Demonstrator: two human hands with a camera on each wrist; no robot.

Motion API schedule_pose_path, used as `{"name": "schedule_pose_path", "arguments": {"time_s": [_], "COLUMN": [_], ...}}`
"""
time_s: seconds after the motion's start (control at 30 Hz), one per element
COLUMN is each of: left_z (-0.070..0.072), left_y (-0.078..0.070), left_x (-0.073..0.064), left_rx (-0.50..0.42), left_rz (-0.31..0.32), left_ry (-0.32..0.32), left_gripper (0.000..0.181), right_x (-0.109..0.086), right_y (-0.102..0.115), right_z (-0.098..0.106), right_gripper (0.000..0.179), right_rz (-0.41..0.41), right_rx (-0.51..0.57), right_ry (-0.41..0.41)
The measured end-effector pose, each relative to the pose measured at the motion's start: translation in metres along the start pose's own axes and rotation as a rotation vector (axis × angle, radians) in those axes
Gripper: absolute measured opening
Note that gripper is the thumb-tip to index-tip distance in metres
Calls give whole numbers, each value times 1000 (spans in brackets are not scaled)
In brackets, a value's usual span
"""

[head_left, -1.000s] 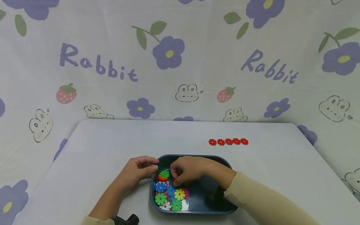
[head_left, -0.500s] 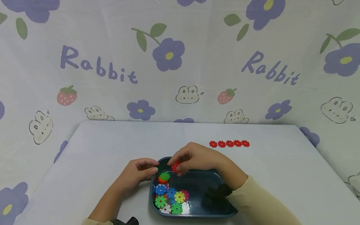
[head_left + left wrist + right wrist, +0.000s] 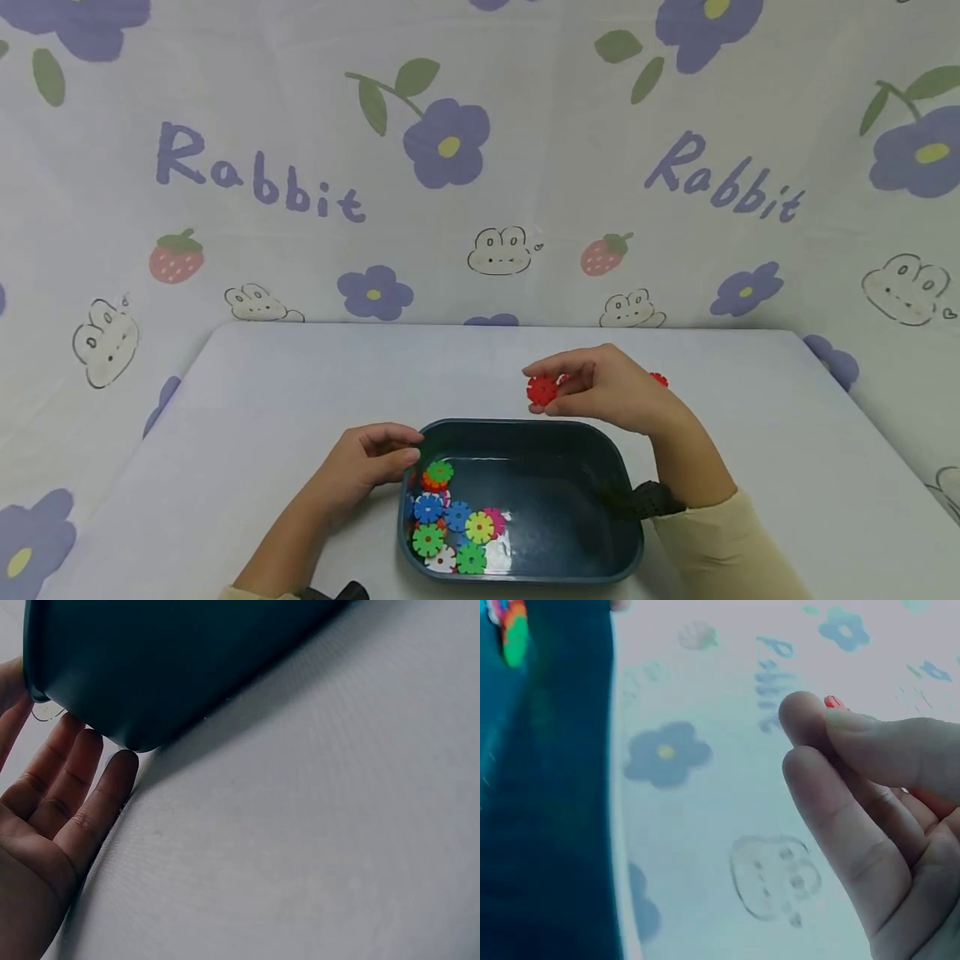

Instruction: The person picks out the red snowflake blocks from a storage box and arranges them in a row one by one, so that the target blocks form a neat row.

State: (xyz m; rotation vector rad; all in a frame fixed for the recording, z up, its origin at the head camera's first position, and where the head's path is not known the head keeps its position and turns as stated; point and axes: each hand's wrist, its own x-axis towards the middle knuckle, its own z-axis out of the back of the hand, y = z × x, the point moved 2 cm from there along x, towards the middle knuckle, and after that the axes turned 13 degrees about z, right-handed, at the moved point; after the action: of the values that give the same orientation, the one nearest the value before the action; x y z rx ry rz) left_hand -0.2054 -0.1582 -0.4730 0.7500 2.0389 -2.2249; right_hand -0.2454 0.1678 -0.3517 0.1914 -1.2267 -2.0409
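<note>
My right hand (image 3: pixel 611 387) pinches a red notched plastic disc (image 3: pixel 542 390) above the table, just beyond the tray's far rim. In the right wrist view only a red sliver of the disc (image 3: pixel 834 702) shows past the thumb. Behind this hand lies a row of red discs (image 3: pixel 659 379), mostly hidden by it. My left hand (image 3: pixel 371 454) rests against the far left corner of the dark blue-green tray (image 3: pixel 562 577). Seen from the left wrist, its extended fingers (image 3: pixel 105 799) touch the tray's outer wall (image 3: pixel 150 667).
Several notched discs in green (image 3: pixel 428 540), blue (image 3: pixel 429 507), yellow (image 3: pixel 480 527), white and pink lie along the tray's left side. A white table (image 3: pixel 262 375) surrounds the tray. Behind it hangs a printed cloth (image 3: pixel 540 167) with flowers and rabbits.
My right hand has lifted the red disc out of the tray and carried it right and away, over the row of red discs. My left hand stays at the tray corner.
</note>
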Motion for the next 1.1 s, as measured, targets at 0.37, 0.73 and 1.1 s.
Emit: {"name": "schedule_pose_path", "arguments": {"time_s": [0.37, 0.73, 1.1], "left_z": [-1, 1, -2], "left_y": [0, -1, -2], "left_x": [-2, -7, -6], "left_rx": [18, 21, 25], "left_rz": [-7, -23, -21], "left_ry": [-15, -6, 5], "left_gripper": [36, 37, 38], "right_x": [-43, -88, -109], "right_y": [-41, -136, -180], "right_z": [75, 107, 100], "right_gripper": [54, 69, 71], "right_rz": [-191, -550, -677], "right_rx": [-204, -91, -227], "right_ry": [-306, -557, -470]}}
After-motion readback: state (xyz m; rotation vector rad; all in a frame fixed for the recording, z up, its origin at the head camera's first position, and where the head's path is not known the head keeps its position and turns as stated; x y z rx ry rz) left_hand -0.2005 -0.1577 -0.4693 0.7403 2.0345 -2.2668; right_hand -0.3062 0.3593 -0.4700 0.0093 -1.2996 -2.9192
